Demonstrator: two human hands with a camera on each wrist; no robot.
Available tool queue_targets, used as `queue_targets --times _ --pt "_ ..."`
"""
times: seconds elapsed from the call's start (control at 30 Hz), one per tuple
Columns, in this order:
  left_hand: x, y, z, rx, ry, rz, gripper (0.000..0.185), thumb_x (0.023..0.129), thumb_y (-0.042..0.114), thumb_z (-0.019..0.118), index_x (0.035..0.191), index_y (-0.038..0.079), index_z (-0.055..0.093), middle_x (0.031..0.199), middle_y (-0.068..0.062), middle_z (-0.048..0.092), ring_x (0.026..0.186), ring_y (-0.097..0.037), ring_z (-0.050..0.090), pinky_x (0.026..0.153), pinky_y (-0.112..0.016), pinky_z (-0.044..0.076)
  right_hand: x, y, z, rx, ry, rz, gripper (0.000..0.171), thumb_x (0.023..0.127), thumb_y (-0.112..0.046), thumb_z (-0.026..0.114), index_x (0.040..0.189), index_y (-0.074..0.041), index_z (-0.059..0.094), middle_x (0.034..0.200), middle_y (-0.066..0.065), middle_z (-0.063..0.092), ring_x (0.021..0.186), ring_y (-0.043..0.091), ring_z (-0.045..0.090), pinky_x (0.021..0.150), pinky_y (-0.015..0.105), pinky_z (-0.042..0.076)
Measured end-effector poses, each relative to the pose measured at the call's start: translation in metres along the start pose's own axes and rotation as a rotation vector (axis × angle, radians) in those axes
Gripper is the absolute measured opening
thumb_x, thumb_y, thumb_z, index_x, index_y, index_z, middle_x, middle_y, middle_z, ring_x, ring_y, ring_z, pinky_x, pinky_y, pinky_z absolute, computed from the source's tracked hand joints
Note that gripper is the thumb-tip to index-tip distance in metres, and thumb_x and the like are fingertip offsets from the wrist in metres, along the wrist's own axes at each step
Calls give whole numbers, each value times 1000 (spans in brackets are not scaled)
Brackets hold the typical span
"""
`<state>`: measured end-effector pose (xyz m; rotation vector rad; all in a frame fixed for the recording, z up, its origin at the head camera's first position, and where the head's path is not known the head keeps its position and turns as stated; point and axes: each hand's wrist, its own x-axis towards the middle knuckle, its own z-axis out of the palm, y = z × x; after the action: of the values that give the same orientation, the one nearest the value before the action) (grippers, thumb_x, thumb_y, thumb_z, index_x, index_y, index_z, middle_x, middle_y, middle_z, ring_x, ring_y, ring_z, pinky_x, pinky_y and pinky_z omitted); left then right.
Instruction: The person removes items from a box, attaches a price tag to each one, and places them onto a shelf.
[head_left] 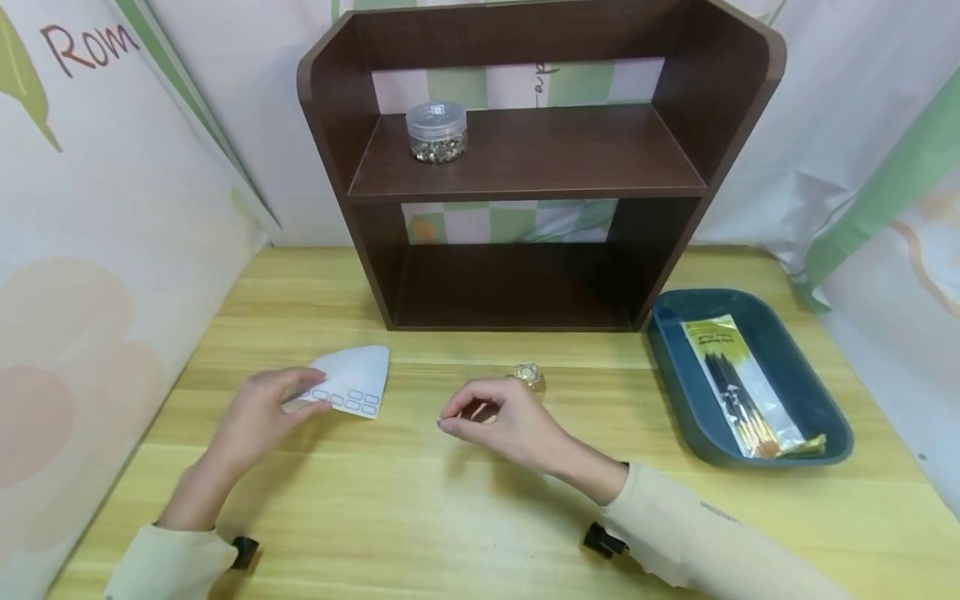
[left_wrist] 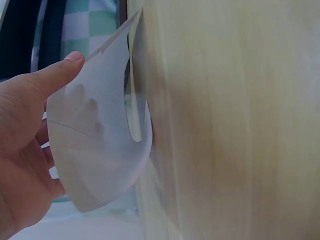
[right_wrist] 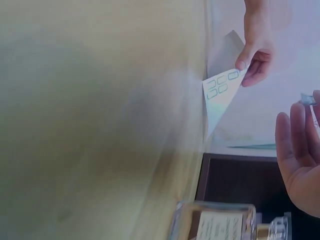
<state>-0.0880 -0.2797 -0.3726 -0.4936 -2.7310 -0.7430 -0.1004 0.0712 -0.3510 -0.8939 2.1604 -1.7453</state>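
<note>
Shelving of dark wood [head_left: 525,158] stands at the back of the bench [head_left: 450,517] with a small clear jar [head_left: 437,131] on its upper shelf, and a blue tray [head_left: 817,400] to the right holds a packet of brushes [head_left: 738,387]. Just behind the right hand [head_left: 502,421], a small glass bottle [head_left: 529,377] stands upright on the bench, partly hidden by it. The left hand [head_left: 258,412] pinches a white label sheet [head_left: 352,379] by its edge, lifted off the bench at one side, while the right hand's fingers [head_left: 457,417] are loosely curled above the wood; whether they hold something I cannot tell.
</note>
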Motion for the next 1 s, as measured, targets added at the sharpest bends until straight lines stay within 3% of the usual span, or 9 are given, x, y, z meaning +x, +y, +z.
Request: queue_targets --times 0.17,0.37,0.7,0.77,1.0 --pt "1 8 6 14 -9 52 41 70 11 92 106 3 74 105 -13 74 97 -35 69 87 -54 54 -19 5 -13 -8 72 -28 6 88 -8 78 89 -13 76 95 0 68 89 19 64 71 34 59" --pt "3 10 13 43 -24 91 42 67 15 94 102 6 75 102 -12 74 94 -34 70 86 -55 54 -37 10 -26 -33 173 15 8 87 -7 80 90 -14 76 89 0 71 79 18 66 69 31 58" --pt "4 13 26 96 -227 68 38 77 29 88 107 10 74 109 -9 72 101 -31 67 93 -56 50 -52 21 -47 -49 262 147 8 87 -4 78 90 -11 74 88 5 74 71 19 66 59 27 55" --pt "4 13 27 90 -245 59 37 78 28 87 108 11 74 111 -9 71 103 -32 66 94 -55 50 -53 25 -49 -31 270 180 8 87 -3 77 91 -9 74 87 6 74 71 19 66 59 27 56" --pt "2 10 31 72 -291 51 28 81 18 85 106 11 74 111 -8 70 104 -31 66 94 -53 52 -54 37 -53 152 329 361 12 88 3 73 100 6 69 90 28 70 63 29 67 59 39 60"
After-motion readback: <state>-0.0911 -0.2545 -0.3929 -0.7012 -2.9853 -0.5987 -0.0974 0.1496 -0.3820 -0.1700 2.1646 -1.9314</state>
